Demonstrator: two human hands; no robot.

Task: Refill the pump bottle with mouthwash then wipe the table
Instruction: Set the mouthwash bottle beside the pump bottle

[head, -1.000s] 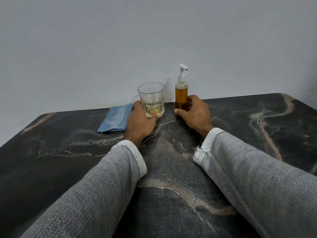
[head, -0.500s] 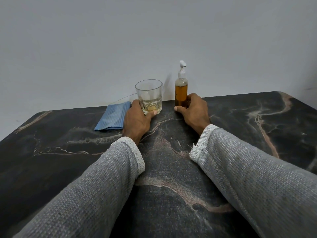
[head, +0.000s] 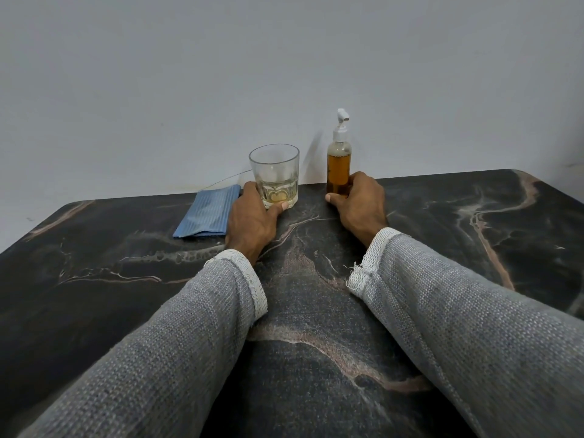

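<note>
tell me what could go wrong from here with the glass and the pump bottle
1. The pump bottle is tall and narrow, held low by the right hand; it may tip.
2. Its pump is on and its neck looks narrow; pouring from the wide glass in the left hand could spill onto the table.

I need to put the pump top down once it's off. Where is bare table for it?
Bare marble lies right of the pump bottle and right hand, and near left, in front of the blue cloth. It is crowded between cloth, glass and left hand.
</note>
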